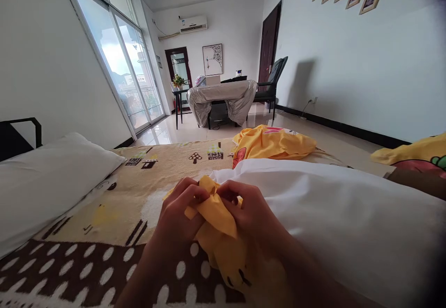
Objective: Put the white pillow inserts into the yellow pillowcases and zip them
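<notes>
Both of my hands pinch a yellow cloth [223, 222] over the bed, close together at the centre. My left hand [181, 206] has its fingers closed on one side of a gathered part, and my right hand [249, 203] grips the other side. Below them the cloth hangs down, showing small dark marks near the bottom. A white pillow or cushion [313, 206] lies beside my right hand and forearm. Just beyond it rests a crumpled yellow printed cloth [275, 144].
A patterned beige and brown blanket [167, 166] covers the bed. One white pillow [59, 173] lies at the left. More yellow printed fabric [414, 154] shows at the right edge. Farther off stand a covered table [223, 92] and a black chair [273, 85].
</notes>
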Action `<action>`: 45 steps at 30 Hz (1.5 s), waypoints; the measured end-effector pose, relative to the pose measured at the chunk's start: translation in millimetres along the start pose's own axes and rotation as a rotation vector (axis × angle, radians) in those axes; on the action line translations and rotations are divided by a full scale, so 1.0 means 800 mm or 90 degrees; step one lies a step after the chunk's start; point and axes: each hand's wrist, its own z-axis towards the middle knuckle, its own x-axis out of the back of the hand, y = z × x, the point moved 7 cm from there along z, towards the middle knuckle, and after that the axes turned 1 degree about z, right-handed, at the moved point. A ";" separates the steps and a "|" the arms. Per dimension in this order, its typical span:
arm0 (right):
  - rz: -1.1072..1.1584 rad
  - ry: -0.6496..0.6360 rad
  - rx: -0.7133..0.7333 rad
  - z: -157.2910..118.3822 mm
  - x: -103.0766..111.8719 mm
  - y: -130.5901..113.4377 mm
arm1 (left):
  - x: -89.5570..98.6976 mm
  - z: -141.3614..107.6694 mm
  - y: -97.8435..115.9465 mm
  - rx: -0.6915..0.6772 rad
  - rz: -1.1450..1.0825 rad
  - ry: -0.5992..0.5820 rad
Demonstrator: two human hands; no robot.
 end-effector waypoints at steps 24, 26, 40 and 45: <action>-0.116 -0.157 0.059 -0.014 -0.024 -0.022 | -0.021 -0.002 -0.080 0.166 -0.329 -0.252; -0.139 -0.164 0.072 -0.016 -0.025 -0.023 | -0.027 -0.007 -0.083 0.209 -0.389 -0.299; -0.250 -0.257 0.046 -0.021 -0.034 -0.011 | 0.057 -0.029 -0.069 0.186 -0.271 -0.205; -0.245 -0.257 0.017 -0.018 -0.035 -0.003 | 0.082 -0.013 -0.076 0.224 -0.087 0.068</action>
